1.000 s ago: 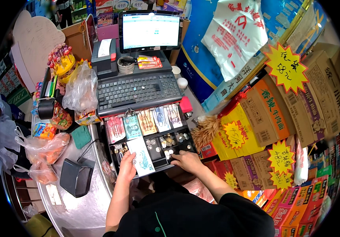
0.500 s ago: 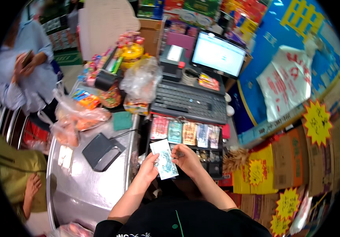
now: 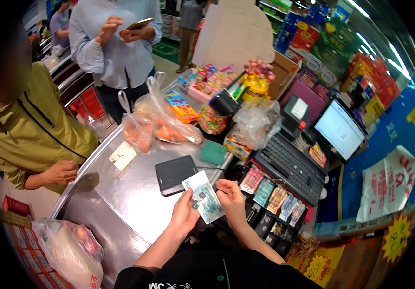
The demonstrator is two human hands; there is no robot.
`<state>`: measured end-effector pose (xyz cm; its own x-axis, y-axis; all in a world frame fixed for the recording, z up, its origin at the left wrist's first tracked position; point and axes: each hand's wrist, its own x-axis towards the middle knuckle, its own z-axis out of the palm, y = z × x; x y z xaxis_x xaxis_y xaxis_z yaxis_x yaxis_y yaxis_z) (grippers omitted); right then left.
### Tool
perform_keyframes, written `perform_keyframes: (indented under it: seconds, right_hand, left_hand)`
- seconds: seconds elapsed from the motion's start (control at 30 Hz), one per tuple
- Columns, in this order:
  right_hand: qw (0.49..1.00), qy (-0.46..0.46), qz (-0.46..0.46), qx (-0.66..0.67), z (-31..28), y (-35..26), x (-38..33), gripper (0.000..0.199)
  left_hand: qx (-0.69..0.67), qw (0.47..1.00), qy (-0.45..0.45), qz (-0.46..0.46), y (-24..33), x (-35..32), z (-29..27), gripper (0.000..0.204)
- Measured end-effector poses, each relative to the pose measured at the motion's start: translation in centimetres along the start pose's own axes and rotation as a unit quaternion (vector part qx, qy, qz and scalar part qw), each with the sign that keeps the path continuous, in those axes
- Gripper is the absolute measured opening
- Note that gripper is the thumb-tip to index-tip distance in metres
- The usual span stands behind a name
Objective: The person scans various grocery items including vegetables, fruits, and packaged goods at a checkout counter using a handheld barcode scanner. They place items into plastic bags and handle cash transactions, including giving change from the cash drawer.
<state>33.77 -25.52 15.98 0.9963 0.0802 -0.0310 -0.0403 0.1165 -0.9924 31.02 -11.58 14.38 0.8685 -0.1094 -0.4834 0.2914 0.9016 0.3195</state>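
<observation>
My left hand [image 3: 184, 213] pinches a pale green banknote [image 3: 211, 206] along its left edge. A few coins [image 3: 201, 195] rest on top of the note. Close against the note's right edge is my right hand [image 3: 230, 201], its fingers curled together; what they hold, if anything, is hidden. Just right of that hand lies the pulled-out cash drawer [image 3: 276, 230], with bundles of banknotes [image 3: 264, 191] sorted by colour and coins in the nearer compartments. A flat black pad [image 3: 176, 174] lies on the metal counter beyond my left hand.
On the steel counter [image 3: 121, 192] sit plastic bags of orange produce [image 3: 171, 126], a green cloth [image 3: 213, 152] and candy packs. A keyboard [image 3: 291, 161] and monitor [image 3: 341, 129] stand at right. A filled bag [image 3: 70, 250] is near left. Two people stand across the counter.
My view has swung left, bringing in more of the counter and the person in the yellow-green jacket. Both hands and the banknote now appear over the counter's edge, left of the drawer.
</observation>
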Motion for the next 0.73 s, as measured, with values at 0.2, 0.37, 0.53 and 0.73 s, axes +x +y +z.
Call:
perform_keyframes:
  seconds: [0.2, 0.37, 0.53, 0.73]
  right_hand:
    - [0.977, -0.117, 0.174, -0.030, 1.7, 1.0, 0.5, 0.018]
    - [0.937, -0.135, 0.300, 0.118, 4.7, -0.2, 2.1, 0.010]
    - [0.894, -0.217, 0.364, 0.142, 8.1, -1.3, 4.2, 0.008]
    - [0.921, -0.293, 0.255, 0.019, 13.0, 3.9, 6.2, 0.017]
  left_hand:
    - [-0.019, 0.999, -0.004, 0.044, 4.4, -0.7, 1.1, 0.045]
    - [-0.058, 0.992, -0.060, 0.098, 7.1, -0.3, 0.0, 0.044]
    - [-0.041, 0.984, -0.088, 0.147, 9.4, -1.5, -1.3, 0.046]
    - [-0.114, 0.969, -0.030, 0.218, 12.1, -1.3, -4.5, 0.048]
